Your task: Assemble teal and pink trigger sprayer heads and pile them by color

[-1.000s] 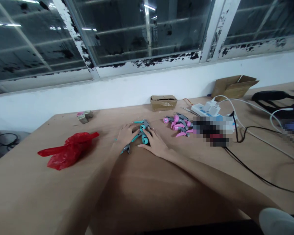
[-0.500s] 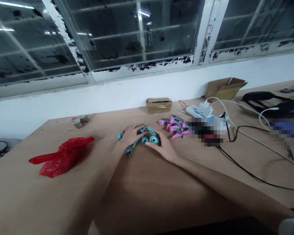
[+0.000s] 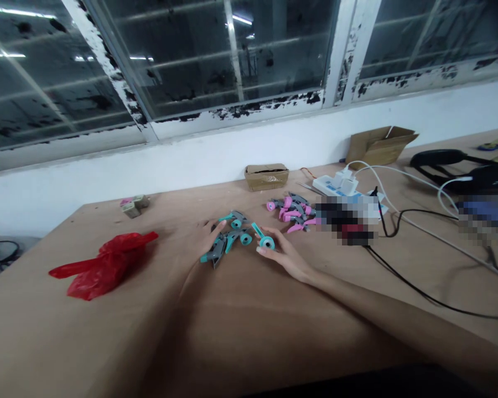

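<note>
A small heap of grey and teal clips (image 3: 231,239) lies in the middle of the wooden table (image 3: 249,326). My left hand (image 3: 205,236) rests flat at the heap's left side, fingers stretched out and touching the clips. My right hand (image 3: 283,255) lies at the heap's right side, its fingertips pinched on one teal clip (image 3: 264,239) with a round end. A second heap of grey and pink clips (image 3: 291,210) sits further back to the right, apart from both hands.
A crumpled red plastic bag (image 3: 103,263) lies at the left. Small cardboard boxes (image 3: 266,176) stand by the white wall, a larger open one (image 3: 378,145) further right. A white power strip (image 3: 340,187) with cables (image 3: 415,284) crosses the right side.
Both hands have drawn apart from over the teal heap to its sides. The right hand has pulled one teal clip out to the right. The camera has tilted slightly.
</note>
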`<state>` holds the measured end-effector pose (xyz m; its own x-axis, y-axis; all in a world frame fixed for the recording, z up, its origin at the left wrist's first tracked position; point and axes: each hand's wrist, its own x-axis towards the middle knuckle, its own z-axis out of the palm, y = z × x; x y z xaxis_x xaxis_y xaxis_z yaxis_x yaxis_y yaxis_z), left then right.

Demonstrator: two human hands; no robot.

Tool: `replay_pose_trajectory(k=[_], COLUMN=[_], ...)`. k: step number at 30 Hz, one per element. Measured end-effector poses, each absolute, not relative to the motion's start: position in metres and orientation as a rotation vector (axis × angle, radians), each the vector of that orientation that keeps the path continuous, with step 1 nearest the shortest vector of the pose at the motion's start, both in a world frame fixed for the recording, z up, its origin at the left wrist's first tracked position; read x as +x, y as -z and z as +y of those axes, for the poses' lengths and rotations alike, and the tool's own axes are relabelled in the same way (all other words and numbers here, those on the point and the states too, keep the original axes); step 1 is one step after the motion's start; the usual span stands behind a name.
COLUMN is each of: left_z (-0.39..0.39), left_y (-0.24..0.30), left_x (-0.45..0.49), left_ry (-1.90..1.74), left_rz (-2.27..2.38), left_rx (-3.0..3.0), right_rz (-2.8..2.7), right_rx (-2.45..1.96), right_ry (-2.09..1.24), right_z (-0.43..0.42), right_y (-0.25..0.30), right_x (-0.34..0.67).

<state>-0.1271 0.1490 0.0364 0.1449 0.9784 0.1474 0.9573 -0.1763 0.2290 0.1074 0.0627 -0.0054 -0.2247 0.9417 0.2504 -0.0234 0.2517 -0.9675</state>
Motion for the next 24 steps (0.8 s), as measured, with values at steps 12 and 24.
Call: replay_pose_trajectory(k=[12, 24], left_z=[0.029, 0.023], left_y=[-0.038, -0.005], left_x=[-0.044, -0.026], left_ry=[-0.969, -0.693], left_rz=[1.320, 1.039], left_rx=[2.129, 1.662], right_rz=[-1.878, -2.284], right_rx=[-0.909, -1.083], right_ry=[-0.793, -0.132], right_z=[0.049, 0.031], right_y=[0.005, 0.010], right_x=[0.143, 0.156])
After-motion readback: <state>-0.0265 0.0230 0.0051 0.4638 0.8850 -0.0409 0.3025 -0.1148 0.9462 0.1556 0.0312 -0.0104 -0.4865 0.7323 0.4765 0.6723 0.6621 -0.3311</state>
